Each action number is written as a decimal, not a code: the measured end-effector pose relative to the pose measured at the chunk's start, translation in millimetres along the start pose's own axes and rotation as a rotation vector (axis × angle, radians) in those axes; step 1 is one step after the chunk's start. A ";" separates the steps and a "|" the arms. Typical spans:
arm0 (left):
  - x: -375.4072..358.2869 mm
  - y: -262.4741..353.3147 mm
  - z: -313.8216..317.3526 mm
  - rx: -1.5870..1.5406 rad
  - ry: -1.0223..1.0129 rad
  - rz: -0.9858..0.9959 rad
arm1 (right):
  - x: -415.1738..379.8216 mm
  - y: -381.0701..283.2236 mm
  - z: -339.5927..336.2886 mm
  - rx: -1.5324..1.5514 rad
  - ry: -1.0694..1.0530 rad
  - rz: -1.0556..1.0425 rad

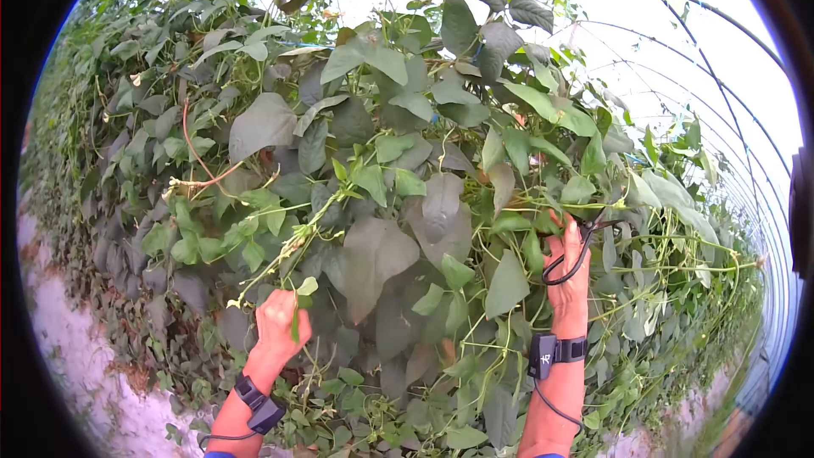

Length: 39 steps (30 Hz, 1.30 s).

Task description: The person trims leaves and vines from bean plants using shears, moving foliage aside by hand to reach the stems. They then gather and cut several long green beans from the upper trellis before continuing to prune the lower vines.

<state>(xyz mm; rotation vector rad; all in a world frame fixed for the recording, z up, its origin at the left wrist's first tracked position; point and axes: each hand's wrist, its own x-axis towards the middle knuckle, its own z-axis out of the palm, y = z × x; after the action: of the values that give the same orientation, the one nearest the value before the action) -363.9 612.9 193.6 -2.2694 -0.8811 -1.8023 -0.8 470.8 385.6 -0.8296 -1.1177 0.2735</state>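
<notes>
My left hand (pixel 282 325) is closed in a fist at the lower left of the foliage. A small green leaf (pixel 307 287) and a thin leafy shoot poke out from its fingers. Just above it, a pale vine stem (pixel 292 246) with knobbly stalks slants up to the right. My right hand (pixel 566 267) is raised among the leaves at centre right, its fingers curled and partly hidden. Around it loop the black handles of what look like scissors (pixel 580 265). A thin green stem (pixel 577 205) crosses at its fingertips.
A dense wall of climbing bean-like plants (pixel 373 263) fills the view. Arched hoops (pixel 721 76) of a tunnel frame stand at the upper right. Pale ground sheeting (pixel 76 356) runs along the lower left. Both wrists carry strapped black devices (pixel 543 356) with cables.
</notes>
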 end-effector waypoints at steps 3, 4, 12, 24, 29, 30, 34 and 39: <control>-1.0 2.3 2.5 -0.032 -0.011 0.005 | -10.6 14.6 -15.5 -0.062 0.031 0.085; -3.4 3.0 2.9 -0.039 -0.020 -0.001 | -12.5 19.1 -20.6 -0.062 0.042 0.089; -18.2 29.3 4.5 -0.077 -0.100 -0.015 | -19.1 17.4 -17.2 -0.133 0.067 0.154; -75.4 96.5 26.3 -0.310 -0.390 -0.124 | -31.2 35.6 -8.9 -0.135 -0.008 0.178; -80.2 112.7 30.2 -0.371 -0.352 -0.037 | -36.6 40.1 -10.4 -0.164 -0.013 0.176; -72.4 117.9 28.5 -0.391 -0.349 -0.029 | -37.7 41.4 -10.9 -0.183 -0.025 0.176; -19.6 135.6 28.1 -0.394 -0.134 0.075 | -43.2 39.2 -5.4 -0.239 -0.042 0.155; 84.5 136.6 18.8 -0.222 0.311 0.436 | -47.6 51.2 -2.3 -0.303 -0.102 0.148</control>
<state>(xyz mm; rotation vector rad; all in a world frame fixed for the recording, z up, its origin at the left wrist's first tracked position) -268.7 539.3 301.7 -2.0016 -0.1267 -2.0275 -9.6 476.8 316.4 -1.1813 -1.2123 0.2754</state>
